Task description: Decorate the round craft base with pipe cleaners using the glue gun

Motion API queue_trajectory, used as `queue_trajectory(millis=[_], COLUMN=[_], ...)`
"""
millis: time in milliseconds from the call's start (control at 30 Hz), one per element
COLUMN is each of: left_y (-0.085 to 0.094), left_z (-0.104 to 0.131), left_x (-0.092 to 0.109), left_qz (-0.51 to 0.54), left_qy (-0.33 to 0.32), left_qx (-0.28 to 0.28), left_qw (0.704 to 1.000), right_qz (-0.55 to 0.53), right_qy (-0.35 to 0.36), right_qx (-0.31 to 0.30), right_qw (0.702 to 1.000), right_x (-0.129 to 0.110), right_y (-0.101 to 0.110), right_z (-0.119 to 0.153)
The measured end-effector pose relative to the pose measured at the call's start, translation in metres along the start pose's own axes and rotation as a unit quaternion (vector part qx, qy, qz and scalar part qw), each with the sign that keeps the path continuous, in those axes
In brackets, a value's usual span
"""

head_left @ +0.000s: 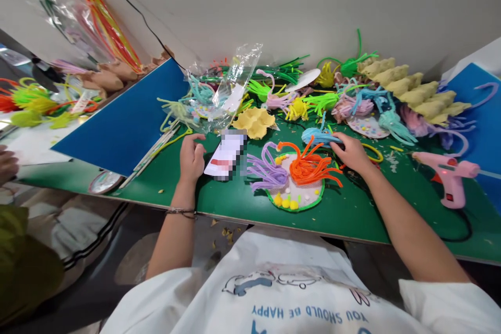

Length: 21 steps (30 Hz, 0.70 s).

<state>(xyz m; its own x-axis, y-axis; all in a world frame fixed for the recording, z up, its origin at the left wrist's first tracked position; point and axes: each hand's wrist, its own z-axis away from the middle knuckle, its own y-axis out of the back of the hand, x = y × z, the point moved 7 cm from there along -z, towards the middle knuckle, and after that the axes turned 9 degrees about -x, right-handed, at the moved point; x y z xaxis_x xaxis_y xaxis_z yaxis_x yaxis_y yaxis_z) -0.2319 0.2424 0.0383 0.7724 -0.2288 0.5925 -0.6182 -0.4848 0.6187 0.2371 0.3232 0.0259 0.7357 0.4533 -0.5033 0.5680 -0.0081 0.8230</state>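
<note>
My right hand [350, 152] pinches the near end of a blue pipe-cleaner bundle [318, 135] over the green table. My left hand [191, 157] rests beside a phone [225, 155], its fingers loosely curled and thumb apart, with nothing visible in it; whether it touches the phone's edge I cannot tell. Between my hands lies a round pale disc [299, 194] with a green rim and yellow pom-poms. On the disc sit a purple pipe-cleaner bundle [272, 173] and an orange pipe-cleaner bundle [311, 167] with splayed strands.
A pink glue gun [450, 173] stands at the right, its cord near the table edge. Blue divider boards [125, 120] flank the workspace. Behind are an egg-carton strip [417, 91], a yellow carton piece [254, 122] and several pipe-cleaner bundles. Another person's hand [7, 162] shows far left.
</note>
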Motion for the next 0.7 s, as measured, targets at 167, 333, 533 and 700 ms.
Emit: queue_trajectory(millis=[167, 333, 533, 700], left_y=[0.001, 0.003, 0.005, 0.019], left_z=[-0.001, 0.0, -0.001, 0.002], left_x=[0.0, 0.004, 0.014, 0.048], left_qz=[0.007, 0.002, -0.004, -0.011], left_qy=[-0.002, -0.001, -0.024, -0.08], left_qx=[-0.007, 0.008, 0.031, 0.08], left_qw=[1.0, 1.0, 0.999, 0.993], right_qz=[0.009, 0.009, 0.017, 0.03], right_qy=[0.0, -0.004, -0.012, 0.003], right_qx=[-0.004, -0.003, -0.002, -0.011], right_qw=[1.0, 1.0, 1.0, 0.999], right_x=[0.0, 0.0, 0.001, -0.007], right_y=[0.0, 0.0, 0.0, 0.005], right_z=[-0.001, -0.001, -0.001, 0.0])
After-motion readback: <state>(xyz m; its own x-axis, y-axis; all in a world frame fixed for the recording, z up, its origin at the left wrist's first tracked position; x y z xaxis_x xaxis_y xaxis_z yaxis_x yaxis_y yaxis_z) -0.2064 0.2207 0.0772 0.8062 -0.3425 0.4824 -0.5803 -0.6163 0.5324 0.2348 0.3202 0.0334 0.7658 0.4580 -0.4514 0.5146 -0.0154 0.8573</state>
